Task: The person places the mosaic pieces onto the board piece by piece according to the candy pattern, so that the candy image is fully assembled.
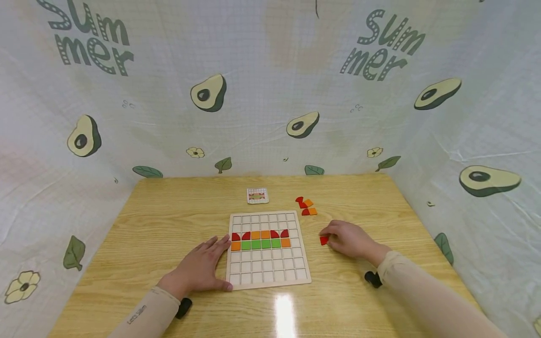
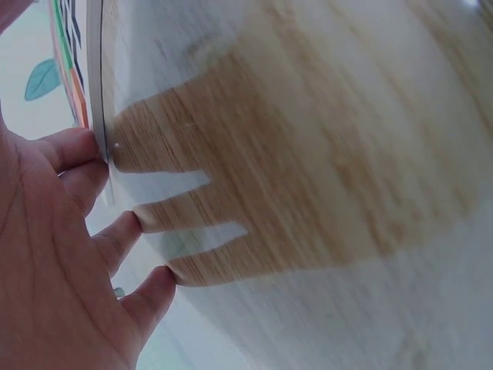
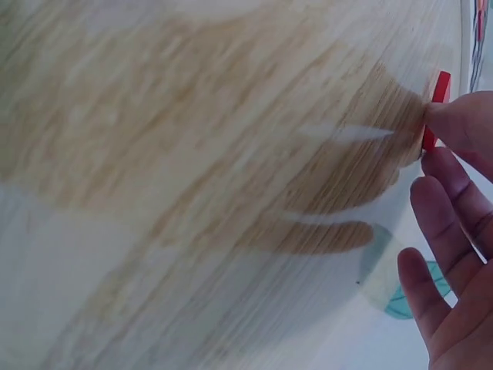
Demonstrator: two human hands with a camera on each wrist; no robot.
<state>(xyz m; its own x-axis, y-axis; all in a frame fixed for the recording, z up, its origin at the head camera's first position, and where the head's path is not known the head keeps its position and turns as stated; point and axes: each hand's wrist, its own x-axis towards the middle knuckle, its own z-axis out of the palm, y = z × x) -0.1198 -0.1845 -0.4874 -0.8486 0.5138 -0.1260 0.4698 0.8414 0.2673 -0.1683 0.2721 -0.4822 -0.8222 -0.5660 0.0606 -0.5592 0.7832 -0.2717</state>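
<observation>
A pale square wooden grid board (image 1: 268,266) lies on the table. Two of its rows carry tiles: red rounded pieces (image 1: 235,237) and orange squares (image 1: 255,234) above, green squares (image 1: 255,244) with an orange one at each end below. My left hand (image 1: 200,267) rests along the board's left side, fingers spread and fairly straight; in the left wrist view fingertips (image 2: 81,146) touch its edge. Right of the board, my right hand (image 1: 350,238) pinches a red tile (image 1: 323,240) at the table surface. The right wrist view shows that tile edge-on between thumb and index finger; its full outline is partly covered.
Behind the board lies a small pattern card (image 1: 258,202). Several loose red and orange tiles (image 1: 308,203) sit on the wooden table (image 1: 177,202) past the board's upper right corner. A printed cloth (image 1: 262,56) hangs behind and at both sides.
</observation>
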